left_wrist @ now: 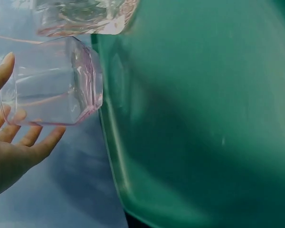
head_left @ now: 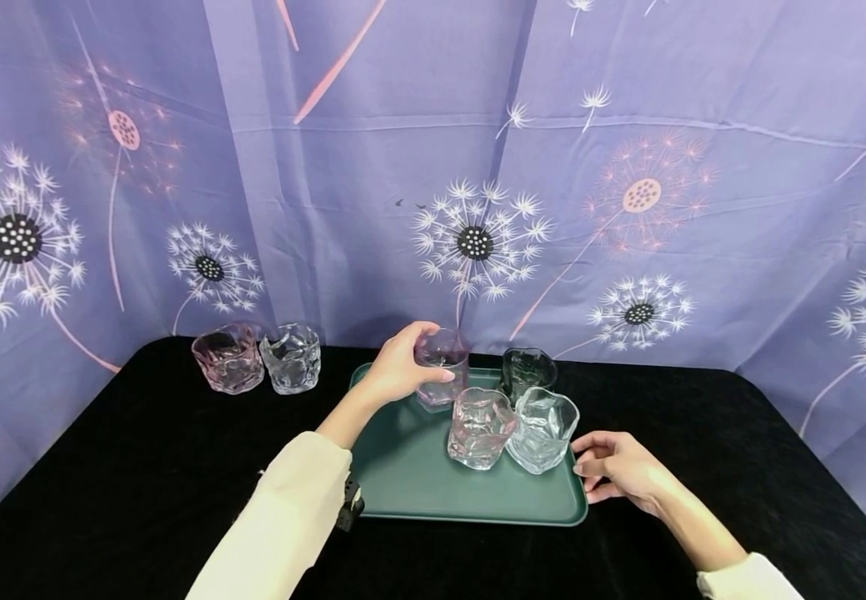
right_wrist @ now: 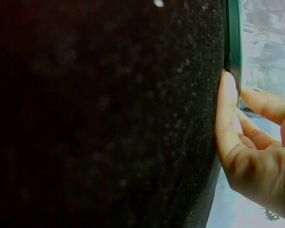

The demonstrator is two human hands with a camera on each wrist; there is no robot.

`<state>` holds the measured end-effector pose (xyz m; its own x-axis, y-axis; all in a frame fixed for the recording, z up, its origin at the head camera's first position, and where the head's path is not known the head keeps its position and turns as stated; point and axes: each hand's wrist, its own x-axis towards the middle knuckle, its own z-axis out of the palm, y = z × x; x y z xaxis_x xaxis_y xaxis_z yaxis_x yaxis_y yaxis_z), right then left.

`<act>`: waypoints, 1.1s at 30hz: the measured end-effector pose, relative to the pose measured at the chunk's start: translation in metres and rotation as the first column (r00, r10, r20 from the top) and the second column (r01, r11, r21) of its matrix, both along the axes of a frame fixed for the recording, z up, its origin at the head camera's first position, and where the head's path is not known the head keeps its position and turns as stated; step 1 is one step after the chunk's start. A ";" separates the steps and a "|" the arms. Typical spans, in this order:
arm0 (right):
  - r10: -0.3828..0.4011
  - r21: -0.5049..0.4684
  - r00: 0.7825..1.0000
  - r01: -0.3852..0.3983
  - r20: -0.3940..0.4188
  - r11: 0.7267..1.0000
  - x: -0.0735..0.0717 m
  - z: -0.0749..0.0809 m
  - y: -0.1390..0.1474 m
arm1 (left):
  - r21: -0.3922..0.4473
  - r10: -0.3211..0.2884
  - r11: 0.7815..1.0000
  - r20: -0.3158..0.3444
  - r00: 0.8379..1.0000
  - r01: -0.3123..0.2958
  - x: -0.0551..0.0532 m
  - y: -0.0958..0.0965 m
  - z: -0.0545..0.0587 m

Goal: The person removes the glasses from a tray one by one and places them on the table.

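My left hand (head_left: 401, 367) holds a pale purple glass (head_left: 443, 367) between thumb and fingers, at the back of the green tray (head_left: 417, 487). In the left wrist view the purple glass (left_wrist: 52, 80) appears with its thick base towards the tray (left_wrist: 194, 118); whether the base touches the tray I cannot tell. A pink glass (head_left: 480, 429), a clear glass (head_left: 543, 429) and a dark grey glass (head_left: 527, 371) stand grouped on the tray's right half. At the tray's right edge my right hand (head_left: 620, 471) pinches the rim (right_wrist: 233, 42), thumb inside and fingers outside.
On the black tabletop (head_left: 140, 475), a pink glass (head_left: 230, 358) and a clear glass (head_left: 292, 358) stand side by side at the back left. Behind the table hangs a purple cloth (head_left: 372, 208) with dandelion prints.
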<state>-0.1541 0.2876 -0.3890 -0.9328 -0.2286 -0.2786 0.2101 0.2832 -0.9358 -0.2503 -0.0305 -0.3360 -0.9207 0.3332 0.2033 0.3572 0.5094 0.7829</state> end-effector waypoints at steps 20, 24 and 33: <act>0.012 -0.002 1.000 -0.012 0.002 1.000 0.001 0.001 0.000 | 0.020 0.097 0.995 -0.004 0.995 -0.097 0.036 -0.079 0.006; 0.012 -0.005 1.000 -0.012 0.001 1.000 0.001 0.001 0.000 | -0.018 0.147 0.989 -0.012 0.989 -0.147 0.043 -0.096 0.006; 0.010 -0.006 1.000 -0.010 0.001 1.000 0.001 0.001 0.000 | -0.049 0.185 0.981 -0.055 0.981 -0.188 0.055 -0.139 0.005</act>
